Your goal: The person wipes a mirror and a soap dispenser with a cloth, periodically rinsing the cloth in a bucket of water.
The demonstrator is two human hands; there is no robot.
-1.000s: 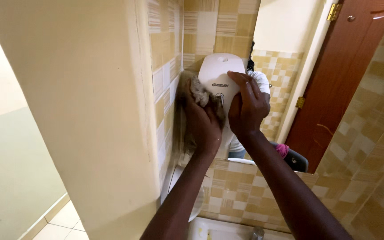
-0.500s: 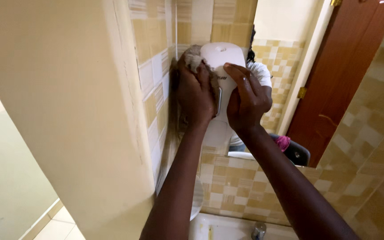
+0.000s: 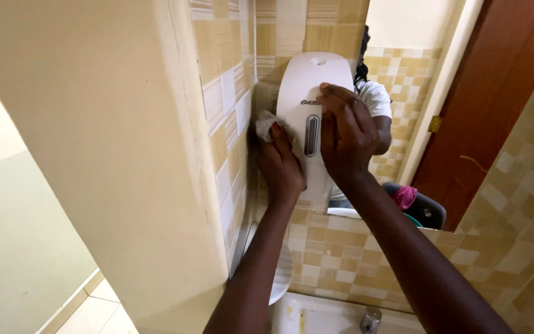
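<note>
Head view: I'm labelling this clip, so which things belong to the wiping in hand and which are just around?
In use:
left hand
grey cloth
white wall dispenser
right hand

Just around:
mirror
brown door
white sink
tap
tiled wall

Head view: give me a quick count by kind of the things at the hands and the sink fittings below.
Soap dispenser, white, wall-mounted: 1
Cloth, grey, in the left hand: 1
Right hand, resting on the dispenser front: 1
Mirror: 1
Sink: 1
Tap: 1
Total: 7, both hands counted.
</note>
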